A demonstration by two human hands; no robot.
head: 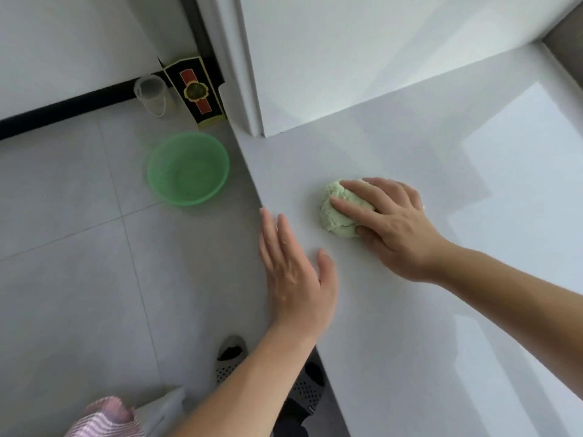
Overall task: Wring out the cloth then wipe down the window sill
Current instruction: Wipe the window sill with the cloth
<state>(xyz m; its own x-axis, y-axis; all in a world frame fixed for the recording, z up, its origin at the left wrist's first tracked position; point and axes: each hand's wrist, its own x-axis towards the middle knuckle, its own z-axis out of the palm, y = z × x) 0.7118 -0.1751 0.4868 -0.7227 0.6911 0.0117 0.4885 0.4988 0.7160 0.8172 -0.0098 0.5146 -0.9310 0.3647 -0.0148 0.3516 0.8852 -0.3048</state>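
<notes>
A bunched pale green cloth [339, 211] lies on the wide white window sill [426, 310]. My right hand [391, 222] lies over the cloth, fingers stretched across its top and the thumb tucked against its near side, pressing it to the sill. My left hand [295, 272] rests flat with straight fingers on the sill's left edge, a short way to the left of the cloth and nearer to me than it.
On the tiled floor to the left stands a green plastic basin [187, 168]. Behind it are a clear plastic jug [153, 94] and a black, red and gold box [195, 89] against the wall. A white frame post [246, 74] rises from the sill's far end. My slippered feet [230, 357] stand below the sill.
</notes>
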